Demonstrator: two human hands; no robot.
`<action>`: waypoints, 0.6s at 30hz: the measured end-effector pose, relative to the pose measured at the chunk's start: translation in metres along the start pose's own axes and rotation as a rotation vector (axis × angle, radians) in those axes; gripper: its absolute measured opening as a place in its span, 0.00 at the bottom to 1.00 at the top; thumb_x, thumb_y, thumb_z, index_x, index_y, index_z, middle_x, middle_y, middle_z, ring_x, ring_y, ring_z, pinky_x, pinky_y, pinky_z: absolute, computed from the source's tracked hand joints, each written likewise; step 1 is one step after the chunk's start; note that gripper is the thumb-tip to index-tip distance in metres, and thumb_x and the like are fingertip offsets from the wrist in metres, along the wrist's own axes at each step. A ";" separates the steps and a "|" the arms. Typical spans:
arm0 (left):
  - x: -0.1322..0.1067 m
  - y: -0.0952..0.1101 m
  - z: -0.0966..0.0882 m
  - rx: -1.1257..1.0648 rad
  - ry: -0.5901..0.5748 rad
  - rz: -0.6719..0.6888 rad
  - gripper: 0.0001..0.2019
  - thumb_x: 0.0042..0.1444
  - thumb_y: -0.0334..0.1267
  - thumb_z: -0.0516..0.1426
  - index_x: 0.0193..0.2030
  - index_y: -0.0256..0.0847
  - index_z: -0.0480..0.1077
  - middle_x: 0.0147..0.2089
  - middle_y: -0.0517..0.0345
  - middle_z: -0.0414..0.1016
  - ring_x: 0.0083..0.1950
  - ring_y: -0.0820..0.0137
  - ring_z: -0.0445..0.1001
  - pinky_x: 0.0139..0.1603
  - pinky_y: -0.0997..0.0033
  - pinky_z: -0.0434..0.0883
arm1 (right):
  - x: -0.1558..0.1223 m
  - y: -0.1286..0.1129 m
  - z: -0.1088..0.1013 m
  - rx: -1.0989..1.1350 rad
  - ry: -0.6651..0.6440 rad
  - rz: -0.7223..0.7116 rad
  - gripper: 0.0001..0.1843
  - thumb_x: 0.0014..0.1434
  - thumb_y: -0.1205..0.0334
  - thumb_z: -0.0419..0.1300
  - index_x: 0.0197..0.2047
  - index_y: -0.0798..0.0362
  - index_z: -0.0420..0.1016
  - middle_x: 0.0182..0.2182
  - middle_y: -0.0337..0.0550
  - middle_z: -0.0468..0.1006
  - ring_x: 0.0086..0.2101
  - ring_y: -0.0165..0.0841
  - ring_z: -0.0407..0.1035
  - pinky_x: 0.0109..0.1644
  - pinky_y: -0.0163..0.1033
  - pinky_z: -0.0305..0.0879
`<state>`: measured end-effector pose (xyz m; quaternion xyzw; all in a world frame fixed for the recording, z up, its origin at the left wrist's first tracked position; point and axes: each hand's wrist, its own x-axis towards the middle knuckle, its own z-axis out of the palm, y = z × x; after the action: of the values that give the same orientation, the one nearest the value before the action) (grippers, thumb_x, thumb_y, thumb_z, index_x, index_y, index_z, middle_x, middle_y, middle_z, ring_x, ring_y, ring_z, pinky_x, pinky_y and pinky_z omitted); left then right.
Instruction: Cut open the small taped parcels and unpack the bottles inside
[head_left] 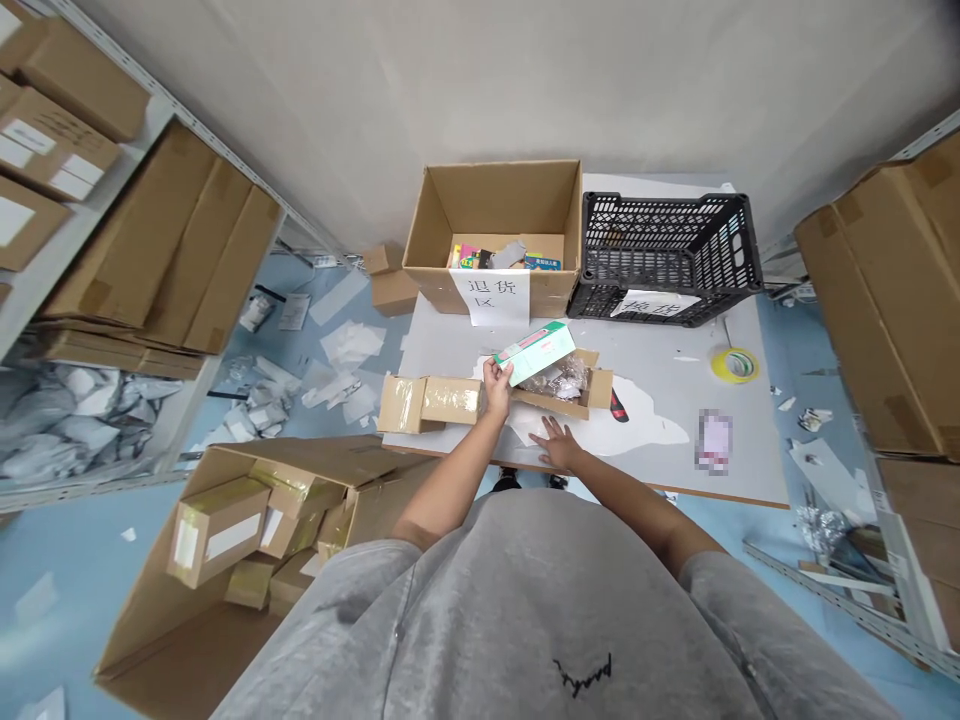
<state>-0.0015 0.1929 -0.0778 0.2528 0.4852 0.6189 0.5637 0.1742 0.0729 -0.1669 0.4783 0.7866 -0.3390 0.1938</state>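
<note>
Surface: a pale grey tabletop [675, 470] is carrying a sheet of white paper [645, 430], and a small blurred item [714, 440] is lying to the right of it.

Room: a blue floor [67, 570] is stretching around the table, littered with white paper scraps [345, 345]. Metal shelves [97, 210] are standing on the left, and a pale wall [480, 90] is rising behind the table.

Counts:
- One black plastic crate [664, 260] is standing at the table's back edge.
- One open carton [491, 225] is holding colourful packages [495, 255].
- One roll of yellow tape [735, 365] is lying on the right.
- Two paper signs [489, 297] are hanging on the open carton and the crate.
- One large carton [172, 640] is sitting on the floor at lower left, holding at least four taped boxes [217, 530].

Left hand [496, 388]: closing around the end of a green-and-white box [534, 352].

Right hand [559, 443]: lying open and empty, palm down on the paper.

Box position: hanging in the air above an opened carton [559, 395] filled with bubble wrap [559, 378], with a taped carton [429, 400] sitting just left of it.
</note>
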 end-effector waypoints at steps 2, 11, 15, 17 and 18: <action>-0.005 -0.002 -0.001 0.007 0.019 0.028 0.28 0.51 0.50 0.73 0.53 0.46 0.69 0.57 0.49 0.77 0.63 0.59 0.75 0.63 0.59 0.71 | -0.002 -0.003 0.000 0.037 -0.007 -0.017 0.37 0.66 0.50 0.61 0.76 0.36 0.59 0.79 0.50 0.33 0.76 0.54 0.30 0.72 0.68 0.41; -0.029 -0.012 -0.017 0.049 0.044 0.112 0.29 0.51 0.47 0.73 0.55 0.43 0.69 0.59 0.46 0.75 0.62 0.60 0.75 0.67 0.61 0.68 | -0.001 0.002 -0.001 -0.023 0.047 0.007 0.39 0.60 0.66 0.58 0.74 0.61 0.61 0.77 0.58 0.49 0.73 0.50 0.47 0.73 0.59 0.48; -0.033 -0.012 -0.018 0.054 0.041 0.124 0.28 0.52 0.46 0.72 0.56 0.43 0.68 0.59 0.46 0.75 0.62 0.60 0.75 0.67 0.61 0.68 | 0.001 0.005 0.001 -0.004 0.099 0.034 0.38 0.58 0.69 0.58 0.72 0.62 0.65 0.75 0.59 0.55 0.72 0.52 0.49 0.74 0.60 0.45; -0.033 -0.011 -0.016 0.057 0.042 0.129 0.28 0.53 0.46 0.72 0.57 0.43 0.68 0.58 0.47 0.75 0.62 0.59 0.75 0.67 0.61 0.68 | 0.001 0.003 0.004 -0.009 0.137 0.076 0.39 0.58 0.70 0.59 0.73 0.62 0.62 0.75 0.60 0.54 0.72 0.52 0.47 0.74 0.58 0.45; -0.033 -0.011 -0.016 0.055 0.045 0.131 0.28 0.52 0.46 0.72 0.57 0.43 0.69 0.57 0.47 0.75 0.62 0.59 0.75 0.67 0.61 0.68 | 0.001 0.002 0.005 -0.017 0.159 0.098 0.40 0.58 0.69 0.60 0.73 0.63 0.61 0.75 0.62 0.54 0.73 0.52 0.46 0.74 0.56 0.47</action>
<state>-0.0023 0.1553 -0.0860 0.2853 0.4968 0.6464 0.5039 0.1757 0.0701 -0.1718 0.5399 0.7781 -0.2834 0.1511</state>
